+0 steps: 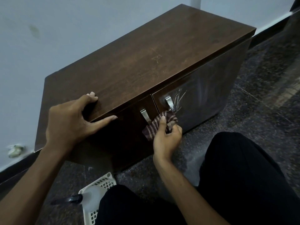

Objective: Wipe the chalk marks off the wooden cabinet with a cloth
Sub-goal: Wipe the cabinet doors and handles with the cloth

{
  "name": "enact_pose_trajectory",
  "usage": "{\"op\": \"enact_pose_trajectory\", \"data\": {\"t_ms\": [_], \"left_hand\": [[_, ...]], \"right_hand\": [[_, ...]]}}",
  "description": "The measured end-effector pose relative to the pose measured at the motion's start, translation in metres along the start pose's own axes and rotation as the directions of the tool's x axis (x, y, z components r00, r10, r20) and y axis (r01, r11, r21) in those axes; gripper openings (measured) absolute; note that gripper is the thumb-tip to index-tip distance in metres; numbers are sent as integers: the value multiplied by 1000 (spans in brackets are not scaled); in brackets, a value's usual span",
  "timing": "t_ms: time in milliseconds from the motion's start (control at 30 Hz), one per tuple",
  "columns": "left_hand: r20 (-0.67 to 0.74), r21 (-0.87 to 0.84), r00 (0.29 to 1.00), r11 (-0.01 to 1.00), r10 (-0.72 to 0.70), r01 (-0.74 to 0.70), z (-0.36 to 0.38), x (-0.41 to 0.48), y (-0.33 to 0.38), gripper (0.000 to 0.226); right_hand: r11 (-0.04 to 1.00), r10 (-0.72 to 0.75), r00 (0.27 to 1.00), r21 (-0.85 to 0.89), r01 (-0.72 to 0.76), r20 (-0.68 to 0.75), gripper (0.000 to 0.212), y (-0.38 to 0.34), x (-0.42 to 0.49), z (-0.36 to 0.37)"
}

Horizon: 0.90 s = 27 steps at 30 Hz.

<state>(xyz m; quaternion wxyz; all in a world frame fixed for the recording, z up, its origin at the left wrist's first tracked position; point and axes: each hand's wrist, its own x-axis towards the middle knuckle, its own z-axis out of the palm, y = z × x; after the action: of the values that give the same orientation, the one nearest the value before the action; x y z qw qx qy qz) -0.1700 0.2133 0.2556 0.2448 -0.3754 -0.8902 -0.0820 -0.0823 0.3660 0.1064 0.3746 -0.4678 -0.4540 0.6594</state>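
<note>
Left hand (71, 120) gripped cabinet (146, 62) top edge, fingers curled above, thumb along front, right hand (167, 138) fingers closed round bunched striped cloth (155, 125), held at the door fronts, chalk marks (178, 98) just beyond those fingers, round right handle (169, 103).

- Left hand (69, 117) reaches forward, fingers curled atop the cabinet (146, 62) edge, thumb stretched along its front.
- Right hand (167, 137), lower, grips a bunched cloth (170, 116).
</note>
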Motion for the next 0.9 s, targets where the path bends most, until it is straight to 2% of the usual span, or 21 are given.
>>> {"op": "enact_pose_trajectory", "data": {"t_ms": [100, 200, 300, 433, 567, 667, 733, 833, 900], "left_hand": [[1, -3, 1000, 1000, 2, -2, 0, 0, -1, 68], [13, 5, 1000, 1000, -6, 6, -1, 1, -1, 69], [19, 8, 1000, 1000, -1, 1, -1, 0, -1, 69], [19, 8, 1000, 1000, -6, 6, -1, 0, -1, 69], [17, 14, 1000, 1000, -9, 8, -1, 1, 0, 70], [20, 11, 1000, 1000, -15, 15, -1, 1, 1, 71], [21, 10, 1000, 1000, -19, 19, -2, 1, 2, 71], [24, 12, 1000, 1000, -19, 18, -2, 1, 2, 70], [29, 13, 999, 1000, -15, 15, -2, 1, 2, 71]], "right_hand": [[999, 23, 999, 33, -24, 39, 32, -15, -7, 2], [995, -60, 995, 80, 53, 78, 31, -41, -12, 3], [986, -151, 983, 90, 142, 102, 39, -61, -15, 4], [967, -248, 966, 79, 242, 75, 25, -51, -22, 6], [991, -133, 991, 35, 133, 1, 26, -22, -10, 2], [996, -80, 996, 35, 79, 35, 17, -13, -6, -1], [998, -39, 998, 42, 37, 57, 19, -23, -8, -1], [996, -61, 989, 76, 51, 133, 12, -44, -10, 1], [992, -87, 982, 103, 70, 169, 17, -51, -14, 0]]}}
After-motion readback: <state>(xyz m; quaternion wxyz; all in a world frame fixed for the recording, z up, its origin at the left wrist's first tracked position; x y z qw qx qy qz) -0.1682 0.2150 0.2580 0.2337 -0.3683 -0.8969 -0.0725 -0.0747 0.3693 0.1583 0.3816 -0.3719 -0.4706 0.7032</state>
